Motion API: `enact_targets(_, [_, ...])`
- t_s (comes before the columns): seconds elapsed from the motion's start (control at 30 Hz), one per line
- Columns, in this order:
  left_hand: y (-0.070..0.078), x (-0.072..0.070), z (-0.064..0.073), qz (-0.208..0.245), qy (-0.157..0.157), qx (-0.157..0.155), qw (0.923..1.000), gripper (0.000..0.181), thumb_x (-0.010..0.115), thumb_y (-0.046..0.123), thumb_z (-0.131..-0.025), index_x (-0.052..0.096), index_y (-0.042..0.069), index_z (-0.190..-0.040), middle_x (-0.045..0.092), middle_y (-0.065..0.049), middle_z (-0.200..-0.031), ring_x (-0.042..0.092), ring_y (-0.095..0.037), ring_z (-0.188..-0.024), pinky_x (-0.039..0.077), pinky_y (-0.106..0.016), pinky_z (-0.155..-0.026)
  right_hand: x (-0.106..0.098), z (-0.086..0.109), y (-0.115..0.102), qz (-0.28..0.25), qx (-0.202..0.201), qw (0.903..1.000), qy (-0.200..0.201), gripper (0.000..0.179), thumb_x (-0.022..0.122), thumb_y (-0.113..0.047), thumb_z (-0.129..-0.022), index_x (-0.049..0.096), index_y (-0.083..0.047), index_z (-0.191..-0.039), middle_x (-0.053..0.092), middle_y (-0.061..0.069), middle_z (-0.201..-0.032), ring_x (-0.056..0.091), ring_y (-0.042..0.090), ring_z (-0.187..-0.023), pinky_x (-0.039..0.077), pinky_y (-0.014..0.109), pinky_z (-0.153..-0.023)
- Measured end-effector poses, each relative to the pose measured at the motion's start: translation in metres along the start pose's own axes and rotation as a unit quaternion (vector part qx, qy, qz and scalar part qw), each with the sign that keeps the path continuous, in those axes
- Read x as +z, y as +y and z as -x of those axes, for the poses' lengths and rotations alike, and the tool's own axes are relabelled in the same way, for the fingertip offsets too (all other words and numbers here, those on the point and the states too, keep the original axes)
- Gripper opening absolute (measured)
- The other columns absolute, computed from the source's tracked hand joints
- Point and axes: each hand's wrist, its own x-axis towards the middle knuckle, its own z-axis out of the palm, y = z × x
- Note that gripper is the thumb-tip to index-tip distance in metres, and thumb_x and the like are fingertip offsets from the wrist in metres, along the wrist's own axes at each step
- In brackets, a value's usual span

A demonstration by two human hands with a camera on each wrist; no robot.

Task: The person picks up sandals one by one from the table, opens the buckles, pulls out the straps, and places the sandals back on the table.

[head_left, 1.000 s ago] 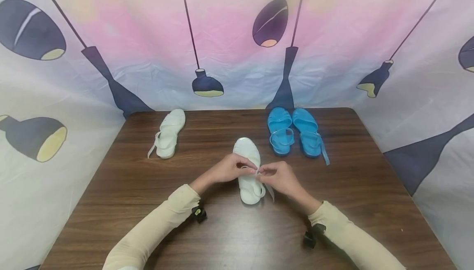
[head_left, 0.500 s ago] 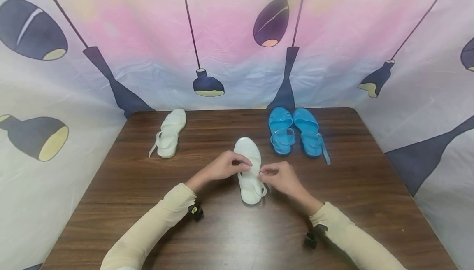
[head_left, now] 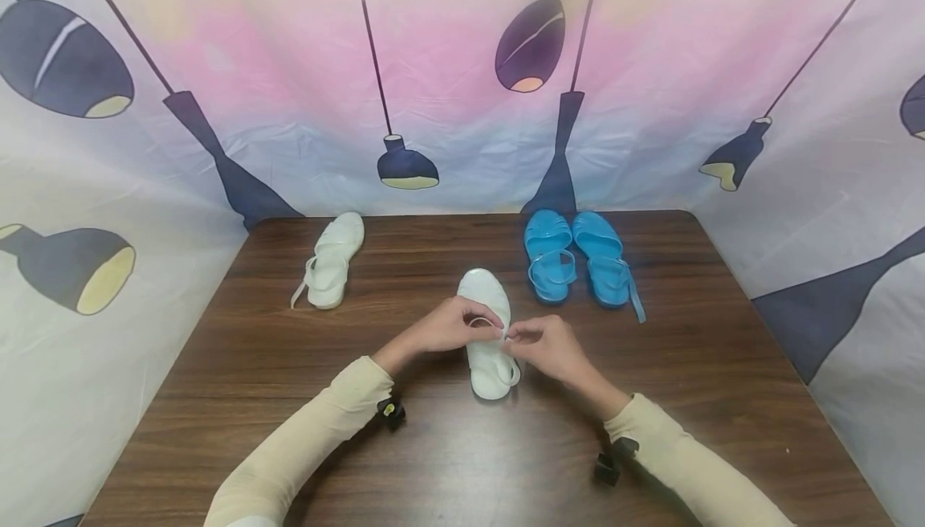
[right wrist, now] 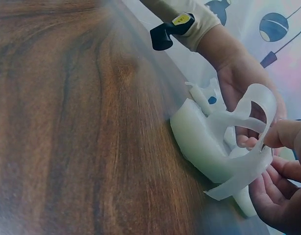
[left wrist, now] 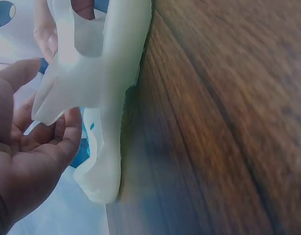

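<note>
A white jelly sandal [head_left: 482, 290] lies sole down at the middle of the table, toe pointing away. My left hand [head_left: 450, 326] reaches over its left side, pinching the ankle strap near the buckle. From the right, my right hand [head_left: 551, 348] pinches the same strap between thumb and forefinger, close to the left fingertips. In the right wrist view the strap [right wrist: 263, 100] arches up in a loop, and its loose tail [right wrist: 234, 186] hangs past my right fingers. Fingers partly hide the buckle. The left wrist view shows the sandal's side [left wrist: 126, 54] beside my left palm [left wrist: 28, 166].
Another white sandal [head_left: 336, 250] stands at the back left of the brown wooden table [head_left: 289, 398], its strap undone. Two blue sandals, one [head_left: 547, 234] beside the other [head_left: 596, 238], stand at the back right. A lamp-patterned curtain [head_left: 462, 45] hangs behind.
My left hand drew back slightly left from the strap, then returned to the right beside my right fingertips. The right hand stayed nearly still at the strap. The other sandals have not moved.
</note>
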Motion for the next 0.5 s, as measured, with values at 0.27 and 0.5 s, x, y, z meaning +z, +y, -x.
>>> enact_targets(0.27, [0.0,0.003,0.0,0.017,0.015,0.004,0.9997,0.01,0.078,0.023,-0.092,0.079,0.015,-0.098,0.074,0.009,-0.088,0.061,-0.007,-0.079,0.052,-0.024,-0.074,0.0,0.0,0.001,0.0,0.003,1.0,-0.001,0.017,0.084,-0.021,-0.084,0.081,-0.012,-0.099,0.075,-0.002,-0.087,0.067,0.011,-0.078,0.057,0.027,-0.068])
enact_targets(0.5, [-0.004,-0.008,0.005,0.007,0.04,-0.006,0.9992,0.012,0.081,0.024,-0.09,0.079,0.015,-0.098,0.072,0.008,-0.085,0.057,-0.009,-0.078,0.049,-0.022,-0.069,0.0,0.0,0.001,-0.004,0.028,0.9996,0.001,0.016,0.085,-0.02,-0.083,0.081,-0.012,-0.097,0.074,-0.002,-0.086,0.065,0.014,-0.074,0.056,0.03,-0.064])
